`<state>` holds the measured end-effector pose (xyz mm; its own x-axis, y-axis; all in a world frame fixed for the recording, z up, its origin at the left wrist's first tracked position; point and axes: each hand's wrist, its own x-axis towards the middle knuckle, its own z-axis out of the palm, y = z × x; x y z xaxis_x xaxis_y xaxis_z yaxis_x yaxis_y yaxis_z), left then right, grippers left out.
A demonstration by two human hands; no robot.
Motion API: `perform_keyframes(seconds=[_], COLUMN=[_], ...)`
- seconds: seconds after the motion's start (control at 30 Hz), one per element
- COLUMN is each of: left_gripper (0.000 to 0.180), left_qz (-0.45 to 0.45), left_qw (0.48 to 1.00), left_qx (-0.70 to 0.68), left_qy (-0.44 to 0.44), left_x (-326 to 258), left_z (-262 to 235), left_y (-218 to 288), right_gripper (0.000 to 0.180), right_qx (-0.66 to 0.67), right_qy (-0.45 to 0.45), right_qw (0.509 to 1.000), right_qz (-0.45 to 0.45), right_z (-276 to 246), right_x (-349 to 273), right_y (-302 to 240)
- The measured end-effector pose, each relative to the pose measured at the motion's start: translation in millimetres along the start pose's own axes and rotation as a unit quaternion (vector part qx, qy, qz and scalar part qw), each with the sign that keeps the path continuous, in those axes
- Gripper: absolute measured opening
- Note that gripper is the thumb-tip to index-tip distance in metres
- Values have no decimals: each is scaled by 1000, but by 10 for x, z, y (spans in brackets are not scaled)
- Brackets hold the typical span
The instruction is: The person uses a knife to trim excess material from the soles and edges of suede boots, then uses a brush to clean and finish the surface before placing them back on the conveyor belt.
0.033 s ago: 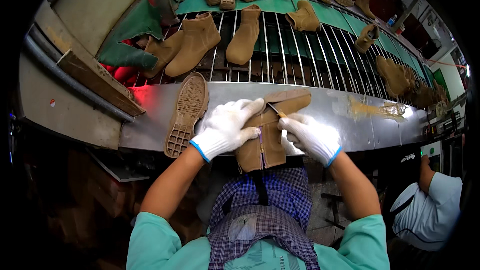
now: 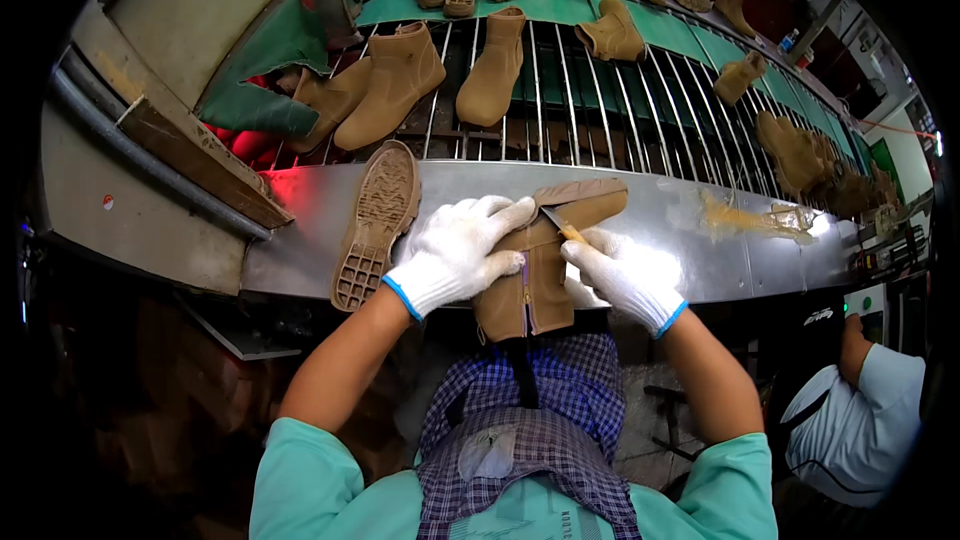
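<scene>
One tan boot [image 2: 548, 285], partly over the tabletop [image 2: 470, 178], just right of the loose sole [image 2: 377, 225]. Left hand [image 2: 455, 248] nearest that sole, thumb and forefinger apart and pressed to the boot; clamped underneath too? Hard to tell from up here. Right hand [image 2: 630, 275] farther from the sole, fingers clamped on a slim yellow-handled tool [image 2: 570, 232], pointed end at the boot. Best bet imo: brace firmly, ease that forefinger clear of the point, and use short, light strokes away from the glove.
</scene>
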<state>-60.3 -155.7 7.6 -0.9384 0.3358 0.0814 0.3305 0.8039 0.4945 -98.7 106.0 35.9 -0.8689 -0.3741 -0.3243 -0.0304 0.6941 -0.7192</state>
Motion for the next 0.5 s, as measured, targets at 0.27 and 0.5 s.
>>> perform_keyframes(seconds=[0.27, 0.5], left_gripper=[60, 55], left_qz=[64, 125], left_qw=[997, 989], left_qx=[22, 52], left_qy=[25, 59], left_x=[29, 34], left_z=[-7, 10], left_y=[-66, -48], right_gripper=[35, 39], right_qx=[-290, -146], right_qy=[19, -93], right_qw=[948, 975], right_qz=[-129, -137], right_z=[-47, -54], right_x=[-261, -507], right_y=[-417, -268])
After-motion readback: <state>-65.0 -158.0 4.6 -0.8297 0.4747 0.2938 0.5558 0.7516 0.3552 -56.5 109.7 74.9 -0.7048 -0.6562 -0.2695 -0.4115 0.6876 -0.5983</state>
